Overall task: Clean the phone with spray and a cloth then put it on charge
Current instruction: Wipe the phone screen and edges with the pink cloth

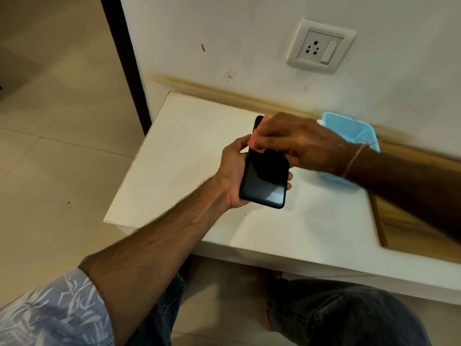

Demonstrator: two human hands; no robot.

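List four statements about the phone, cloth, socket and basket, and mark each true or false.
1. The left hand holds the black phone above the white table. True.
2. The right hand presses a blue cloth on the screen. False: the cloth is pink.
3. A charger is plugged into the wall socket. False: nothing is plugged in.
4. The blue basket stands on the table against the wall. True.
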